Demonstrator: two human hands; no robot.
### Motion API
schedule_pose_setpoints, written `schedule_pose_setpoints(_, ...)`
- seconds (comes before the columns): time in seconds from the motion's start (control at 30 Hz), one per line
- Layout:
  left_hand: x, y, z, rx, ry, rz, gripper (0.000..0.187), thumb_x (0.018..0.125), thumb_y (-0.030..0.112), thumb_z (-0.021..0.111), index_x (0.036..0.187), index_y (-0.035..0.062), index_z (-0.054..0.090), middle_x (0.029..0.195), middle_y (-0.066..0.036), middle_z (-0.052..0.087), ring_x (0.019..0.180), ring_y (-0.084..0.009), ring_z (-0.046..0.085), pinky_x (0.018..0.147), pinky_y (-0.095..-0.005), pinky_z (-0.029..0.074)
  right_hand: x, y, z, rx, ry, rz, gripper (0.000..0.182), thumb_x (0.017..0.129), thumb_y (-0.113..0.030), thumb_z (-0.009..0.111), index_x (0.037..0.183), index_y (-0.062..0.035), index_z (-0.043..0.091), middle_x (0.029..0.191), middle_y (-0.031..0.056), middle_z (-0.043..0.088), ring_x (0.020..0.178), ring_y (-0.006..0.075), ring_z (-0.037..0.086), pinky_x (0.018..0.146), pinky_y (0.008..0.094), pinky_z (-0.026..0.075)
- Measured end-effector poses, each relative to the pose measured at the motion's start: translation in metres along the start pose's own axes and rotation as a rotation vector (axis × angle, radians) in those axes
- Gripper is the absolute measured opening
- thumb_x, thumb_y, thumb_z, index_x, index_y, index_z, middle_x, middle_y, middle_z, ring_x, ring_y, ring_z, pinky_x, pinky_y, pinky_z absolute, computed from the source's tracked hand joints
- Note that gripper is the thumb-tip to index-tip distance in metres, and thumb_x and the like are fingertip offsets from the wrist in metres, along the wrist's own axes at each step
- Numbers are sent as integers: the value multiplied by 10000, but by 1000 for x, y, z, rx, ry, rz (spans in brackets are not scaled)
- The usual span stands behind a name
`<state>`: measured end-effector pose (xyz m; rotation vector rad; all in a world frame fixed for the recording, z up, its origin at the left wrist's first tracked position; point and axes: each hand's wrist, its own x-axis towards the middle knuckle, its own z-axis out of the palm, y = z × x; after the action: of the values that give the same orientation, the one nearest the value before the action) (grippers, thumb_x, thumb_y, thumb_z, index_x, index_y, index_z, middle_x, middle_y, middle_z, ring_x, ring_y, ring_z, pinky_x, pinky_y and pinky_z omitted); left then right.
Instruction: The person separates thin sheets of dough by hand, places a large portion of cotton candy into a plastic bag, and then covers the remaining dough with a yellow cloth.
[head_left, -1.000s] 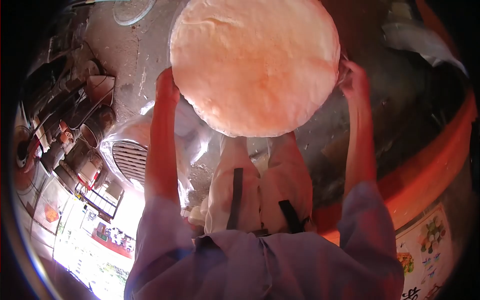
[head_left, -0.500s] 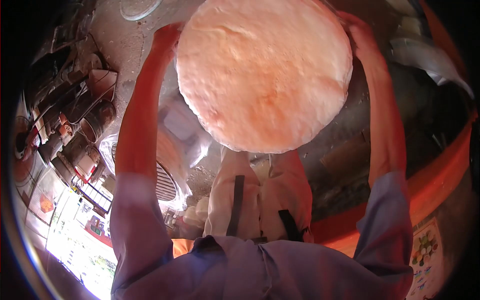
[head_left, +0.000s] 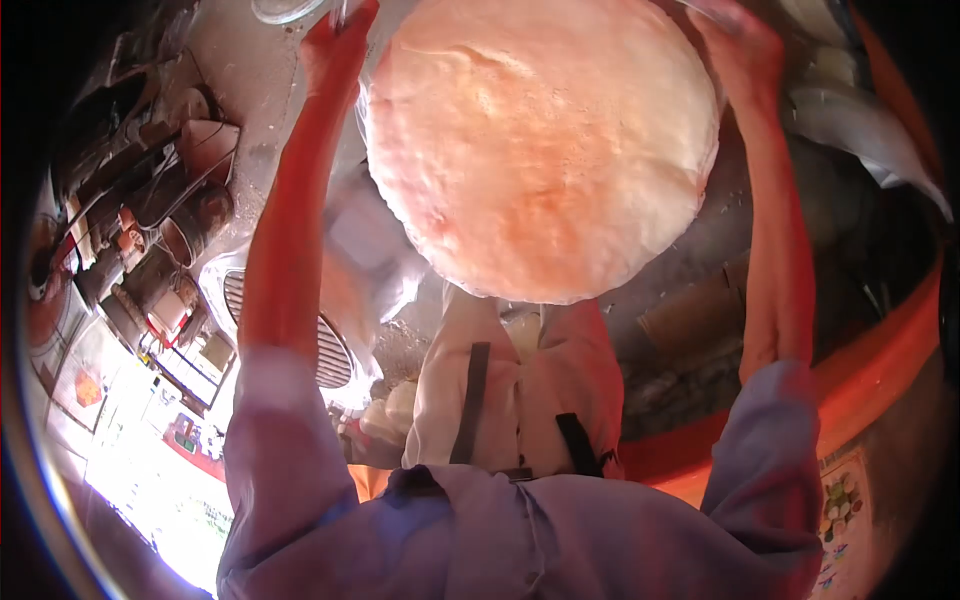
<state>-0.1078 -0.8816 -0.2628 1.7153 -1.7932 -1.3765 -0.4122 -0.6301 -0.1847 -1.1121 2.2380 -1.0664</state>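
Note:
A large round, pale slab [head_left: 545, 160] with an uneven surface fills the upper middle, its far edge cut off by the frame. My left hand [head_left: 340, 40] is closed beside its upper left edge, gripping what looks like thin clear plastic film [head_left: 363, 105] that runs down along the slab's side. At the upper right, my right hand [head_left: 738, 42] is curled shut on a similar shiny thin edge, beside the slab. Some of my fingers are cut off or blurred. The slab hangs or rests in front of my legs; what bears it is hidden.
Left of my legs lies a round ribbed grate [head_left: 335, 355] with clear plastic around it. Cluttered pots and metal gear [head_left: 170, 240] line the far left. An orange-red curved rim [head_left: 850, 400] runs along the right, with a whitish sheet [head_left: 860, 130] above it.
Both my hands have moved upward, and the right one also outward, away from the slab's edge. In view, the slab has shifted slightly to the right.

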Motion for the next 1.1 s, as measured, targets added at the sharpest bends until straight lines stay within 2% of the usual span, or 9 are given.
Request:
schedule_pose_setpoints(0.03, -7, 5, -6, 5, 24, 4, 445, 856, 193, 659, 1221, -28, 530, 1116, -126, 634, 1009, -217, 615, 849, -279, 495, 5, 37, 7, 0, 111, 73, 377, 818, -128, 648, 1176, -12, 618, 1034, 110, 677, 918, 172, 631, 811, 279, 479)
schedule_pose_setpoints(0.2, -47, -53, -32, 355, 238, 389, 299, 799, 321, 707, 908, 44, 676, 770, -70, 675, 696, -175, 623, 657, -331, 489, -38, 64, -1, -243, 205, 169, 397, 792, -317, 713, 1057, -27, 662, 953, 117, 696, 862, 182, 650, 777, 302, 491)
schedule_pose_setpoints(0.27, -78, -80, -40, 217, 99, 272, 246, 838, 294, 672, 857, 49, 674, 724, -63, 655, 684, -158, 599, 657, -316, 477, -67, 76, -20, -195, 378, 179, 343, 794, -321, 724, 1001, -52, 677, 885, 78, 699, 785, 151, 641, 721, 301, 497)
schedule_pose_setpoints(0.3, -98, -119, -38, -3, -48, -96, 252, 871, 280, 636, 841, 31, 663, 688, -9, 610, 663, -128, 557, 628, -308, 463, -92, 75, -29, -113, 428, 207, 339, 806, -323, 718, 992, -42, 676, 869, 66, 695, 766, 137, 628, 711, 294, 494)
schedule_pose_setpoints(0.43, -149, -118, -41, -254, 93, -191, 235, 904, 239, 598, 776, 48, 648, 622, 30, 527, 570, -56, 470, 531, -225, 389, -159, 126, -19, -197, -27, 419, 314, 855, -319, 670, 967, -26, 672, 776, 19, 638, 725, 132, 598, 650, 276, 491)
schedule_pose_setpoints(0.5, -171, -91, -41, -308, 221, -150, 223, 906, 233, 602, 773, 59, 642, 608, 38, 511, 551, -45, 453, 513, -210, 367, -189, 123, -4, 430, 2, 926, 311, 866, -339, 652, 959, -43, 668, 742, 8, 616, 675, 131, 576, 587, 274, 481)
schedule_pose_setpoints(0.8, -326, -149, -65, -245, 54, 55, 245, 886, 158, 615, 1069, -5, 618, 731, -15, 603, 651, -97, 569, 606, -243, 468, -223, 76, -1, 434, -90, 942, 323, 893, -385, 602, 1044, -99, 615, 849, 50, 610, 625, 162, 571, 519, 294, 477)
schedule_pose_setpoints(0.87, -380, -93, -95, -103, -162, -334, 257, 875, 151, 604, 1072, -14, 615, 794, -33, 634, 700, -93, 600, 624, -246, 484, -229, 74, -2, 541, -87, 953, 305, 892, -374, 607, 1035, -106, 593, 808, 42, 595, 620, 168, 570, 521, 291, 470)
schedule_pose_setpoints(1.1, -498, -157, -131, -343, 100, -506, 268, 856, 178, 590, 1035, -17, 632, 808, -83, 661, 719, -131, 625, 669, -288, 514, -243, 75, -52, 351, -54, 913, 226, 868, -307, 631, 946, -96, 610, 702, 18, 559, 575, 143, 548, 507, 280, 443)
